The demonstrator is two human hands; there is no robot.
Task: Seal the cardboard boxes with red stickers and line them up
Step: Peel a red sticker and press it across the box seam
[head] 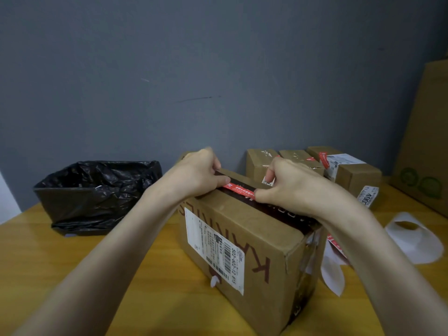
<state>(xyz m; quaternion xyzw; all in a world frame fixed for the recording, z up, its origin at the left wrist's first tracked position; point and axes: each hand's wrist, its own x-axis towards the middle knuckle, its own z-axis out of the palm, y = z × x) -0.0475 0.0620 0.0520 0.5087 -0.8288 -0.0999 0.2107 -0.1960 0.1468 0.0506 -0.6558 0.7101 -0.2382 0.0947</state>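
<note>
A large cardboard box with a white shipping label stands on the wooden table in front of me. A red sticker lies across the dark seam on its top. My left hand presses the sticker's left end with the thumb, fingers curled over the box's far edge. My right hand presses the sticker's right end with the thumb. Behind, three smaller cardboard boxes stand in a row by the wall, with red stickers on them.
A bin lined with a black bag stands at the left. White backing papers and a sheet with red stickers lie right of the box. A tall cardboard carton leans at the far right. Grey wall behind.
</note>
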